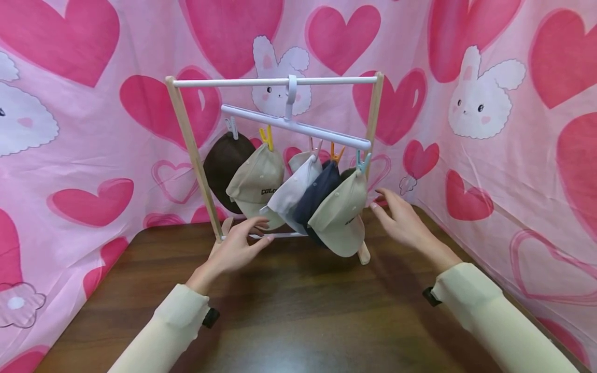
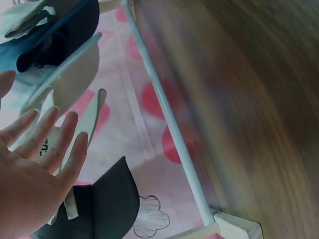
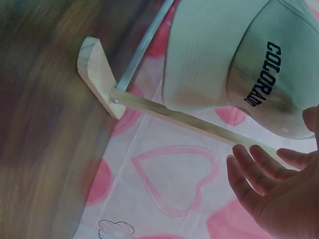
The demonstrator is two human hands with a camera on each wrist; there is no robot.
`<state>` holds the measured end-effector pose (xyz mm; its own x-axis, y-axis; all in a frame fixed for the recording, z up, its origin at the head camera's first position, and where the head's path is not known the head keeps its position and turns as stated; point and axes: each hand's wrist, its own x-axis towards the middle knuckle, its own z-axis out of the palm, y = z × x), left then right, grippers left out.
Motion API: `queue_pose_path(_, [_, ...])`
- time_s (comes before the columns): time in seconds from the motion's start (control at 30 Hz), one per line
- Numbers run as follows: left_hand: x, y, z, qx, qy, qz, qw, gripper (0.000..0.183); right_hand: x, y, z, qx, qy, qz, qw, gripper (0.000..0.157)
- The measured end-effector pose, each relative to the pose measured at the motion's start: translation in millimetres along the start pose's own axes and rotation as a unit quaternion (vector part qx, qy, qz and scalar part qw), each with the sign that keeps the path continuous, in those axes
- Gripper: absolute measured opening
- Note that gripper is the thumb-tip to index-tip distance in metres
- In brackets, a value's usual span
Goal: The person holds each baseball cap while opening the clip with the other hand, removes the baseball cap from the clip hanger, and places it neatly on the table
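Observation:
Several baseball caps hang by clothespins from a white hanger [image 1: 298, 125], which tilts down to the right. From the left in the head view come a dark brown cap [image 1: 221, 168], a beige cap [image 1: 252, 178], a white cap [image 1: 294, 197], a navy cap [image 1: 322, 189] and another beige cap [image 1: 342, 207]. That last one reads COLORADO in the right wrist view. My left hand [image 1: 238, 246], fingers spread, is below and in front of the left beige cap, holding nothing. Beside the rightmost cap, my right hand [image 1: 406, 220] is held with loosely bent fingers and grips nothing.
A rack with wooden posts [image 1: 191, 150] and a white top rod [image 1: 228, 82] carries the hanger. Its wooden foot [image 3: 97, 74] stands on the brown wood table [image 1: 298, 316]. Pink heart-and-rabbit cloth [image 1: 410, 31] surrounds the table behind and at the sides.

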<state>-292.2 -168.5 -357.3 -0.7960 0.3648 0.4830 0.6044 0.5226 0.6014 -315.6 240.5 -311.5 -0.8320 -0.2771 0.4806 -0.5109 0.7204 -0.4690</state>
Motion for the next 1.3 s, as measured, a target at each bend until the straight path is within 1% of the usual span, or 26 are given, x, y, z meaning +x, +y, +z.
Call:
queue_pose_path(0.27, [4.7,7.7,5.1,-0.011,-0.004,-0.006,0.9999,0.047,6,-5,-0.4,0.004,0.014,-0.005,1.000,0.048])
queue_pose_path(0.47, [7.4,12.5,9.7,-0.015,-0.011,-0.017,0.9997,0.044,9,-9,-2.3,0.024,0.008,0.006,1.000,0.046])
queue_pose_path(0.67, [9.7,14.0,15.5,-0.017,-0.013,0.000,0.9998,0.038,12,-13,-4.3,0.032,0.006,0.006,0.999,0.046])
queue_pose_path(0.83, [10.8,17.2,17.4,-0.018,-0.018,0.002,0.9997,0.034,14,-18,-8.5,0.033,0.008,0.007,0.999,0.047])
queue_pose_path(1.13, [16.1,20.6,24.2,-0.034,-0.024,0.021,0.9989,0.032,18,-25,-16.3,0.032,0.030,-0.004,0.999,0.048])
queue_pose_path(1.3, [17.5,22.4,29.6,-0.035,-0.021,0.028,0.9988,0.032,21,-29,-18.4,0.028,0.042,-0.009,0.999,0.048])
